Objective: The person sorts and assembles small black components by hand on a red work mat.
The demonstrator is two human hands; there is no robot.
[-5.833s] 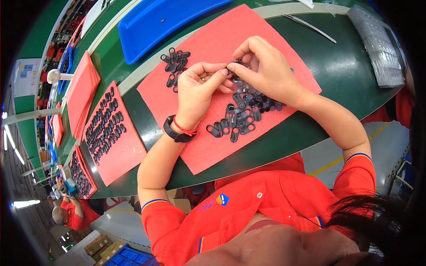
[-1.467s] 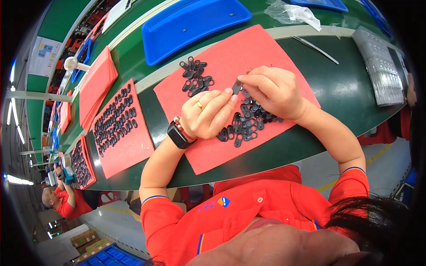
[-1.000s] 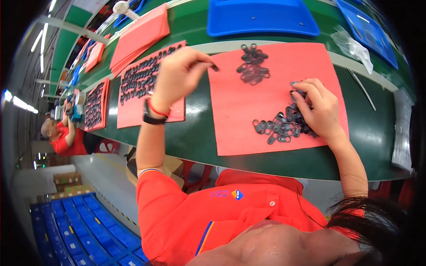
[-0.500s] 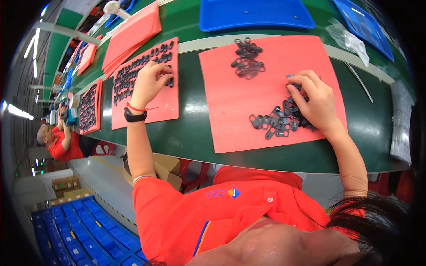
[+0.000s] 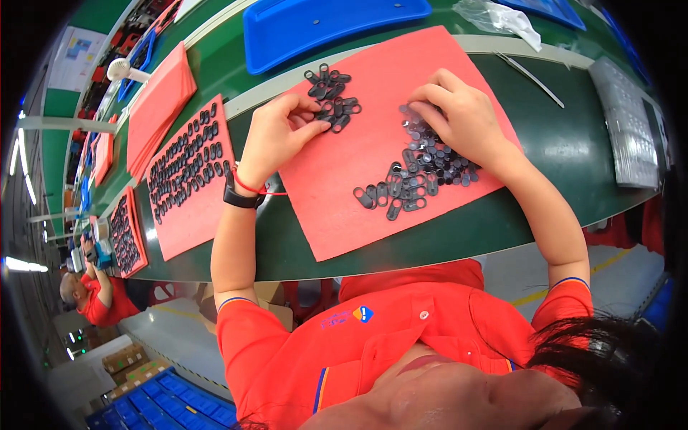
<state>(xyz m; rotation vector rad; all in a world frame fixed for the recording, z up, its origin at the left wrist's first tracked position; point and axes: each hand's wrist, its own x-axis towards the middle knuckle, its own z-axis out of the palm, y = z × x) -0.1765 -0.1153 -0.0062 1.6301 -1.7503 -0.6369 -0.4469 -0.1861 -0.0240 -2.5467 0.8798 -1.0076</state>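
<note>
The left hand (image 5: 276, 136) lies palm down on the left part of a red mat (image 5: 380, 143), fingers loosely spread and nipped on nothing I can make out, its fingertips (image 5: 324, 125) touching the near edge of a small heap of black oblong loops (image 5: 331, 97) at the far left of the mat. The right hand (image 5: 459, 115) rests further right on the same mat, fingers curled down into the far end of a larger pile of black loops (image 5: 423, 168); whether it pinches one I cannot tell. The two hands are well apart. At the near edge of that larger pile a few loops lie side by side in a short row (image 5: 390, 197), their long axes running roughly near to far. On the left wrist sit a black watch (image 5: 240, 197) and a thin red cord (image 5: 252, 188). The mat lies on a green table (image 5: 573, 143). To its left, a second red mat (image 5: 190, 175) carries rows of loops with their long axes slanting across the sheet, and beyond it is a stack of bare red mats (image 5: 158, 107). A blue tray (image 5: 322, 25) sits at the far side, a grey ribbed tray (image 5: 631, 129) at the right, with a thin metal rod (image 5: 530, 72) between it and the mat. Another person in red (image 5: 93, 297) works far to the left.
</note>
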